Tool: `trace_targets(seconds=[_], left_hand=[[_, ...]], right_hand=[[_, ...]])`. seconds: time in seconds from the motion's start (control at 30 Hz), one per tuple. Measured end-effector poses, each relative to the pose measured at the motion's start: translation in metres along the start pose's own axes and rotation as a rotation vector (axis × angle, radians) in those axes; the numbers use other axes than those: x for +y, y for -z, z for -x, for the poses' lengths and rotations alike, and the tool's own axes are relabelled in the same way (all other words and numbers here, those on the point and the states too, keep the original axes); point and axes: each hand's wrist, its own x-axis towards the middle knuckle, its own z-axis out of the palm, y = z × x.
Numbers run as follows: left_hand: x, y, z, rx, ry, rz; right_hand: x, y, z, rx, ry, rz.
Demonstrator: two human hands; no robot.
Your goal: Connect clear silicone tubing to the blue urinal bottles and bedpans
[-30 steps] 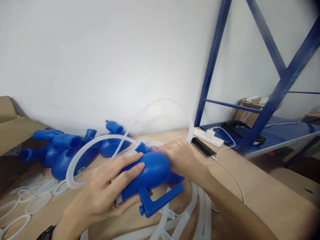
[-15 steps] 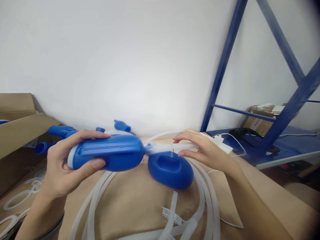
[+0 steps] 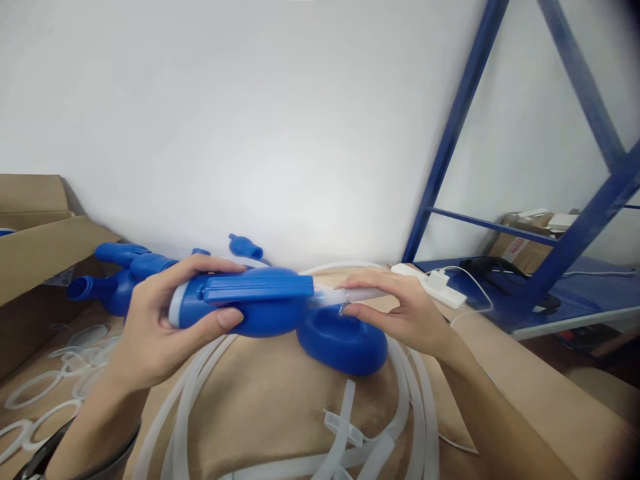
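Observation:
My left hand (image 3: 165, 320) is wrapped round the pale-rimmed end of a blue plastic bottle (image 3: 280, 307), which lies sideways with its long handle facing me. At its right end, the bottle meets a translucent hose (image 3: 367, 294); how far one sits over the other is blurred. A thin wire hose clamp (image 3: 343, 309) circles the hose near that joint. The thumb and forefinger of my right hand (image 3: 400, 307) are closed on the clamp, with the hose running beneath the palm. Just below is a second blue plastic piece (image 3: 345, 343) with a hollow in its top.
Coiled translucent hoses (image 3: 417, 413) cover the table's front. To the left are clear rings (image 3: 43, 390), blue spouted parts (image 3: 120, 273) and a cardboard box (image 3: 60, 250). A white power strip (image 3: 435, 287) and a blue metal shelf frame (image 3: 450, 140) stand right. A white wall closes the back.
My left hand has brought the bottle rightward and turned it, so the handle shows more. My right fingers have shifted from the hose onto the wire clamp.

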Motion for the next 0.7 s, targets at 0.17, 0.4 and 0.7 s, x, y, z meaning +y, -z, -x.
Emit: trace_targets(seconds=[0.17,0.4,0.7], left_hand=[[-0.005,-0.009,-0.002,-0.107,-0.069,-0.034],[0.000,-0.014,-0.001,-0.042,0.046,0.102],[0.003,-0.013,0.000,-0.039,0.095,0.181]], right_hand=[[-0.014,-0.008,-0.004,-0.043,0.093,0.019],[-0.014,-0.002,-0.002,-0.008,0.031,0.106],[-0.016,-0.003,-0.004,0.024,0.133,0.167]])
